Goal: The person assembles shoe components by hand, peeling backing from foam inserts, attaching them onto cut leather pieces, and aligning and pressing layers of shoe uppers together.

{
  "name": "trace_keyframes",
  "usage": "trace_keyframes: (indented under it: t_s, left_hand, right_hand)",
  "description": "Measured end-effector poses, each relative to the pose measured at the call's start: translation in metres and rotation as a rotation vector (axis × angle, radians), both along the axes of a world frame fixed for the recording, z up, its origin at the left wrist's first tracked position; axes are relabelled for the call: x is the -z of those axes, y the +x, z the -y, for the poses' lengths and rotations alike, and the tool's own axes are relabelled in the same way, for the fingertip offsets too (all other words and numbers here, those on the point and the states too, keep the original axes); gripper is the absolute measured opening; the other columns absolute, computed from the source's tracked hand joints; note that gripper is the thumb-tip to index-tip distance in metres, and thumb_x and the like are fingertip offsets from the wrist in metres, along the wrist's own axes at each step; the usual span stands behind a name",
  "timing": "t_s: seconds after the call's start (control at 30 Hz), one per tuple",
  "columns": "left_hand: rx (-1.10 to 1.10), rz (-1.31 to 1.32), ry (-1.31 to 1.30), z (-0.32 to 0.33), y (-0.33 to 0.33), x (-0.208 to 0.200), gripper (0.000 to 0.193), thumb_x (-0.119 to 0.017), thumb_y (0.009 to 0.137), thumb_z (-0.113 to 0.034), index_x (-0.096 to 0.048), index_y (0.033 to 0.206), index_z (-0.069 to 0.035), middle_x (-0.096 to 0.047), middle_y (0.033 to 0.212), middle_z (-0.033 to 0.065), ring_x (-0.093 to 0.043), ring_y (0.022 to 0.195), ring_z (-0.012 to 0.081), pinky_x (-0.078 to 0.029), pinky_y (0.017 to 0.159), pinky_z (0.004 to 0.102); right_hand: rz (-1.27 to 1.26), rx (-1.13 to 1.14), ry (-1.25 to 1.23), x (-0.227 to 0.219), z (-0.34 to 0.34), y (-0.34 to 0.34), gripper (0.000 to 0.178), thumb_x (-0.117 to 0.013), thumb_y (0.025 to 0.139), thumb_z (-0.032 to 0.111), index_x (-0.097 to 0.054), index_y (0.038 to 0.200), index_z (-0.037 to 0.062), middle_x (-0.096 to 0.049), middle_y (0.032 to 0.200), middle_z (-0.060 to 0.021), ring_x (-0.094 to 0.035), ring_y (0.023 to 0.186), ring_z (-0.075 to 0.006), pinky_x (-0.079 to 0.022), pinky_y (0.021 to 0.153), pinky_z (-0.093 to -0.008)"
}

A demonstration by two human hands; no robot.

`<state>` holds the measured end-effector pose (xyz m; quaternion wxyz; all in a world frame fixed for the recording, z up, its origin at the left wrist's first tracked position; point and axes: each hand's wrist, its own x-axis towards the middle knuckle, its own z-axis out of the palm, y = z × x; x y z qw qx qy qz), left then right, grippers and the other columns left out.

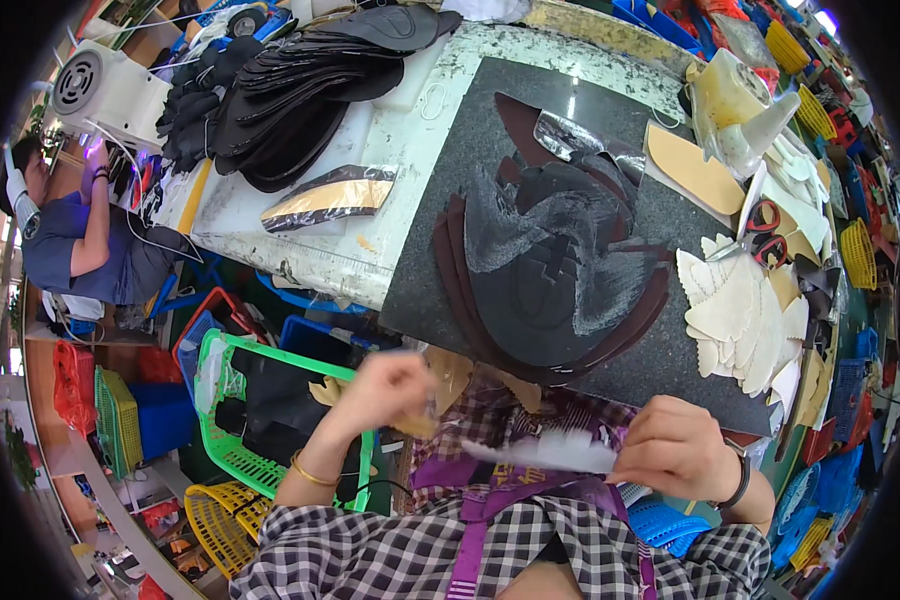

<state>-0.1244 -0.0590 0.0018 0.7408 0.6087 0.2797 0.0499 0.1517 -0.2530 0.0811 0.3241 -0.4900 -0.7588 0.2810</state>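
Observation:
My right hand (pixel 673 452) pinches a thin whitish piece (pixel 550 452) at its right end, level in front of my apron. Its upper edge looks jagged. Curled and smeared by motion, my left hand (pixel 388 390) is raised near the green basket, closed on a blurred tan piece (pixel 416 420) whose kind I cannot make out. Beyond both hands, on the dark slab (pixel 610 385), lies a stack of curved black and dark brown pieces (pixel 530 290). Cream pieces with scalloped edges (pixel 740 315) are fanned out at its right, beside red-handled scissors (pixel 767 235).
A pile of black curved pieces (pixel 300 90) covers the table's far left, near a tan-and-black strip (pixel 330 198). A flat tan piece (pixel 693 168) and a yellowish container (pixel 730 90) stand at the far right. Below the left edge are a green basket (pixel 232 455) and a seated person (pixel 100 230).

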Motion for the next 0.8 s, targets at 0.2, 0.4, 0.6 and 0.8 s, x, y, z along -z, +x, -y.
trace_keyframes:
  t_s: [0.2,0.4,0.6,0.8]
  left_hand:
    - [-0.014,0.357,-0.174,0.009,0.019,-0.019,0.036,-0.057,0.094,-0.032,-0.061,0.096,0.004,-0.069,0.09,0.0146,-0.069,0.074,0.0208,-0.054,0.059,0.0248]
    - [-0.034,-0.187,0.607,-0.047,0.086,-0.032,0.024,-0.068,0.087,-0.021,-0.064,0.083,0.002,-0.065,0.065,0.0047,-0.061,0.056,0.008,-0.047,0.049,0.022]
    - [0.058,-0.147,0.476,-0.065,0.091,-0.006,0.026,-0.068,0.086,-0.022,-0.065,0.079,0.004,-0.065,0.062,0.0077,-0.063,0.057,0.0102,-0.048,0.052,0.0228]
    - [0.055,-0.146,0.655,-0.061,0.095,-0.009,0.033,-0.068,0.085,-0.025,-0.059,0.067,0.001,-0.063,0.058,0.0111,-0.064,0.052,0.0183,-0.046,0.047,0.028]
  right_hand:
    - [-0.267,0.528,-0.219,0.008,-0.013,-0.012,0.011,-0.072,0.078,0.005,-0.062,0.082,0.0017,-0.063,0.075,-0.0074,-0.061,0.065,-0.0172,-0.047,0.06,-0.0284]
    - [-0.052,0.735,-0.196,0.036,-0.058,0.0,0.019,-0.071,0.08,0.011,-0.055,0.082,0.0009,-0.059,0.068,-0.0095,-0.058,0.057,-0.018,-0.045,0.055,-0.029]
    - [-0.015,0.585,-0.272,0.048,-0.07,0.024,0.025,-0.076,0.076,0.013,-0.054,0.083,0.0014,-0.057,0.069,-0.0108,-0.054,0.055,-0.0219,-0.043,0.053,-0.0304]
    - [-0.01,0.517,-0.344,0.041,-0.073,0.031,0.025,-0.075,0.074,0.013,-0.053,0.082,0.0029,-0.054,0.073,-0.0088,-0.055,0.067,-0.0231,-0.044,0.062,-0.0325]
